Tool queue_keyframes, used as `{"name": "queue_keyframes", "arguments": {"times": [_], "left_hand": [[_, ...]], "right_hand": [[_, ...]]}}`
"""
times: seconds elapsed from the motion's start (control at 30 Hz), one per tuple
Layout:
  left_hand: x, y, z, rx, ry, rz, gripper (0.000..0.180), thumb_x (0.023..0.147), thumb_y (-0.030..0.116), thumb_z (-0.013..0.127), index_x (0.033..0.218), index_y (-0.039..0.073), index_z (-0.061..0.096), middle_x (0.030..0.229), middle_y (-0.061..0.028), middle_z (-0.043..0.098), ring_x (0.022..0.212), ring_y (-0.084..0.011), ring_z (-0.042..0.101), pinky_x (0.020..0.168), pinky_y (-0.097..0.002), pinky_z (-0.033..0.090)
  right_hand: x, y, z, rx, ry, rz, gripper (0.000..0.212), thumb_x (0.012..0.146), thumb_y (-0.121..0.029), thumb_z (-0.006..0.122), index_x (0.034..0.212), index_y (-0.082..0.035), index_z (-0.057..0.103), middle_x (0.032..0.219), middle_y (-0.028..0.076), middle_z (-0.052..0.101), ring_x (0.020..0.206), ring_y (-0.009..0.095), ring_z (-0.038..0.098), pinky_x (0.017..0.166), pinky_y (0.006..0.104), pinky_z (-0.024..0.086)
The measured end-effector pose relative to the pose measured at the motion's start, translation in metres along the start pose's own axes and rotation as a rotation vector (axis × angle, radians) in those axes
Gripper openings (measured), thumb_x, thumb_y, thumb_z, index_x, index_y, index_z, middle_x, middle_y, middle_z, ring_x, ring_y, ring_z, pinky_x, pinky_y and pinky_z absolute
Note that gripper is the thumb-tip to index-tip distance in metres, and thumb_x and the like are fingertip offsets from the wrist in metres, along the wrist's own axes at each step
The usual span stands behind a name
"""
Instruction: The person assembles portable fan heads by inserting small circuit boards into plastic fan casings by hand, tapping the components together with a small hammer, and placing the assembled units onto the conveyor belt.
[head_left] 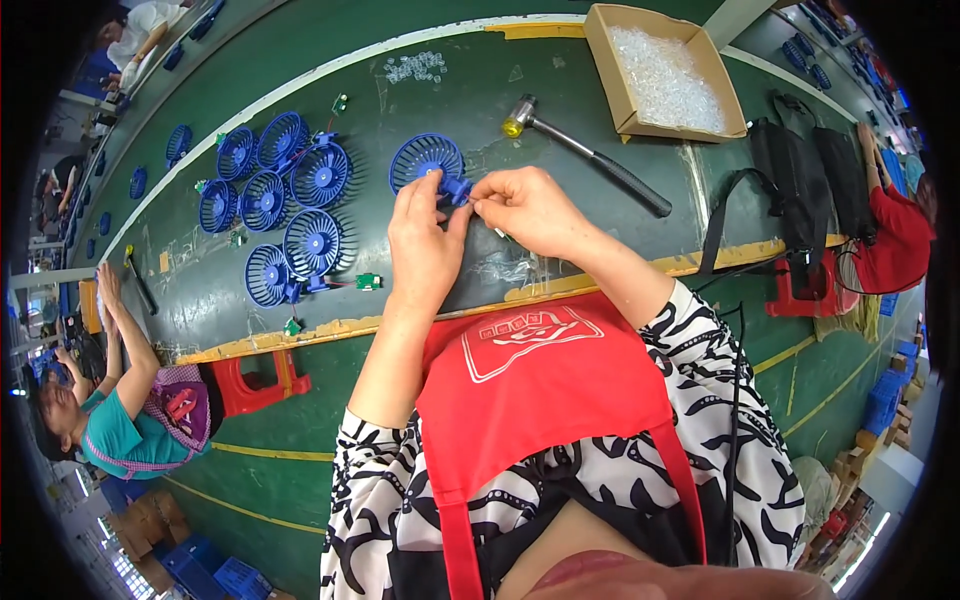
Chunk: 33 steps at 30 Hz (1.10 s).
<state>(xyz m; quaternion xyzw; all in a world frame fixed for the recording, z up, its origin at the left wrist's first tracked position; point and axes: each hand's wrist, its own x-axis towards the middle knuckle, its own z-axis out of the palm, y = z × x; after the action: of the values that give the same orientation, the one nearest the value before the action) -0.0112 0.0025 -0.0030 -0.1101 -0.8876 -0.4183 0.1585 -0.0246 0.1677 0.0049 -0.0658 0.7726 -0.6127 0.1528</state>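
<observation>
My left hand (425,245) grips a blue fan guard (420,150) by its neck, the round slatted cage pointing away from me on the dark green bench. My right hand (528,208) is pinched at the end of that neck. Whatever lies between its fingertips is too small to make out. Just below the right fingers a small whitish piece shows. To the left of my hands lie several more blue slatted fans (312,243), some with wires running to small green circuit boards (369,282). A mallet (600,162) with a yellow face and black handle rests right of my hands.
An open cardboard box (612,92) of small clear plastic pieces (665,80) stands at the far right. Loose clear pieces (415,67) lie at the back. Black bags (785,165) sit rightward. Co-workers sit at both ends, near red stools (258,382). A worn yellow edge borders the bench.
</observation>
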Motion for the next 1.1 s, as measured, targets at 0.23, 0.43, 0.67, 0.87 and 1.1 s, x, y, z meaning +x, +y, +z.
{"name": "queue_keyframes", "arguments": {"times": [0.23,0.43,0.67,0.87,1.1], "left_hand": [[0.007,0.008,-0.004,-0.056,-0.040,-0.083,0.048,0.072,0.001,0.077,0.116,-0.003,0.061,0.104,-0.0159,0.063,0.068,-0.0172,0.063,0.064,-0.0290,0.053],[0.009,0.008,-0.002,-0.089,-0.042,-0.034,0.044,0.073,0.000,0.076,0.115,-0.002,0.062,0.106,-0.0155,0.063,0.068,-0.0172,0.061,0.063,-0.0290,0.051],[0.005,0.004,-0.006,0.022,-0.024,0.134,0.031,0.082,0.000,0.067,0.113,-0.003,0.064,0.106,-0.0188,0.065,0.096,-0.0334,0.063,0.083,-0.0370,0.051],[0.014,0.012,-0.015,0.161,-0.030,0.444,0.024,0.086,0.006,0.062,0.109,-0.002,0.062,0.099,-0.0162,0.065,0.089,-0.0327,0.060,0.081,-0.0414,0.042],[0.015,0.014,-0.017,-0.459,-0.167,-0.030,0.010,0.091,0.001,0.059,0.096,-0.007,0.063,0.095,-0.0100,0.062,0.084,-0.0162,0.057,0.077,-0.0278,0.045]], "right_hand": [[-0.005,-0.008,-0.004,-0.147,-0.002,-0.077,0.019,0.089,-0.007,0.059,0.101,0.006,0.065,0.073,0.003,0.064,0.066,0.005,0.054,0.057,0.0240,0.045],[-0.009,-0.014,-0.011,-0.162,0.036,-0.068,0.017,0.088,-0.008,0.060,0.099,0.003,0.067,0.073,0.006,0.066,0.065,0.006,0.057,0.057,0.0260,0.046],[-0.008,-0.011,-0.005,-0.176,0.098,-0.240,0.015,0.082,-0.015,0.061,0.091,-0.005,0.069,0.080,0.019,0.067,0.073,0.031,0.068,0.063,0.0387,0.052],[-0.019,-0.018,-0.006,-0.311,0.177,-0.375,0.011,0.083,-0.013,0.059,0.086,-0.005,0.064,0.077,0.016,0.064,0.074,0.037,0.063,0.061,0.0456,0.048],[-0.027,-0.032,-0.015,-0.496,0.326,-0.548,0.016,0.083,-0.017,0.063,0.074,-0.004,0.060,0.074,0.012,0.057,0.063,0.037,0.059,0.055,0.0467,0.046]]}}
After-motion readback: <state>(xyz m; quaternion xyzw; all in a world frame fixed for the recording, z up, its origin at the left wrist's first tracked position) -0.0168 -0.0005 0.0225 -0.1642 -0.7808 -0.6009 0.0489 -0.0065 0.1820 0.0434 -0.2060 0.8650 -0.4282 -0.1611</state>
